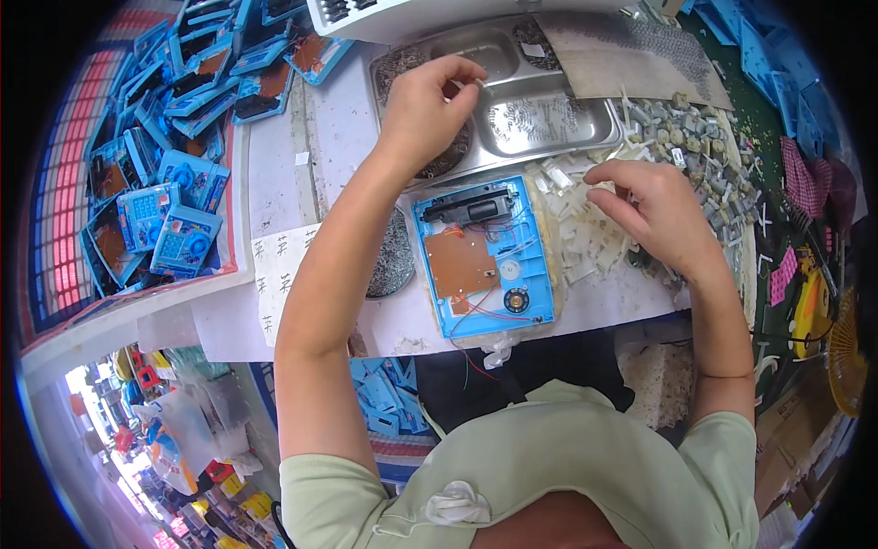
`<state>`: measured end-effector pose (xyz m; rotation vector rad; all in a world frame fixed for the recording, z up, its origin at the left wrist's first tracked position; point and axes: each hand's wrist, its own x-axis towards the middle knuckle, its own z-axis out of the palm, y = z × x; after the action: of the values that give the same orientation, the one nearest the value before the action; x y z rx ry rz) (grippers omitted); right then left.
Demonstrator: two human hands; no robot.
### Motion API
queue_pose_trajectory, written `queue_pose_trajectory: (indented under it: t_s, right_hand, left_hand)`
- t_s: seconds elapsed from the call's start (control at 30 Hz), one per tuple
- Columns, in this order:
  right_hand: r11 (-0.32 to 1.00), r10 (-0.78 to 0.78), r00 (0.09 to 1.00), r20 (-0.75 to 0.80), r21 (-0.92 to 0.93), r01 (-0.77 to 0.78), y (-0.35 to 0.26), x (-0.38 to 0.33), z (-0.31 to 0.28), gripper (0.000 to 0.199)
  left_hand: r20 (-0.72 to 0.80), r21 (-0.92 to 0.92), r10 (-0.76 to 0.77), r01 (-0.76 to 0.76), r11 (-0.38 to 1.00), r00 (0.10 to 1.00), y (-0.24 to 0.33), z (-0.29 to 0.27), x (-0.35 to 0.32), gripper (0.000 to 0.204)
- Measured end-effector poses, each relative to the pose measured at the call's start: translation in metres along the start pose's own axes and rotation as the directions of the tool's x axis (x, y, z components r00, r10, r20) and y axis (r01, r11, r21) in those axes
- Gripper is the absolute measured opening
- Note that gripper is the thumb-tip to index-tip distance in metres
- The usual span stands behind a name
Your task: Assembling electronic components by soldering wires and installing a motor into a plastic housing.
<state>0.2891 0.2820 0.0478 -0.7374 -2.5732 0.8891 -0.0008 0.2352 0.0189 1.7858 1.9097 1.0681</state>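
My left hand [425, 105] is over a steel tray [540, 151] with compartments. Its thumb and forefinger pinch something tiny and pale that I cannot make out. Many small metal pieces, perhaps screws, lie in the tray. Over a pile of whitish plastic parts [585, 233], my right hand [654, 210] has its fingers curled, with a small white plastic part at the fingertips. Between my forearms, an opened blue plastic casing [535, 242] lies face down. A brown circuit board [460, 263], a round speaker [517, 300], a black mechanism [480, 209] and loose wires show inside it.
Blue casings [187, 206] are heaped at the left. Small grey motor-like parts [704, 165] spread at the right, beside a flat metal sheet [631, 55]. A round dish of dark bits [393, 261] sits near my left forearm. A white foam box [393, 18] stands at the back.
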Motion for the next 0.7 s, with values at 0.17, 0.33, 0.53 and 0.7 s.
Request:
queue_pose_trajectory:
  t_s: [0.17, 0.33, 0.53, 0.7]
  right_hand:
    - [1.000, -0.009, 1.000, 0.006, 0.012, 0.009, -0.002, -0.001, 0.002, 0.019]
    - [1.000, -0.005, 1.000, 0.018, -0.004, 0.005, 0.003, -0.007, -0.001, 0.019]
    - [1.000, 0.015, 0.999, 0.033, 0.009, -0.016, 0.001, -0.005, 0.006, 0.019]
    - [1.000, 0.005, 0.999, 0.035, 0.000, -0.005, -0.005, 0.003, 0.004, 0.019]
  left_hand:
    - [0.092, 0.264, 0.131, -0.151, 0.953, 0.987, 0.006, -0.012, -0.014, 0.024]
    - [0.081, 0.384, -0.138, 0.097, 0.918, 0.987, 0.003, -0.052, -0.043, 0.015]
    - [0.073, 0.315, -0.032, 0.007, 0.949, 0.997, 0.013, -0.035, -0.053, 0.013]
    - [0.144, 0.286, 0.077, -0.116, 0.951, 0.987, 0.013, 0.003, -0.024, 0.019]
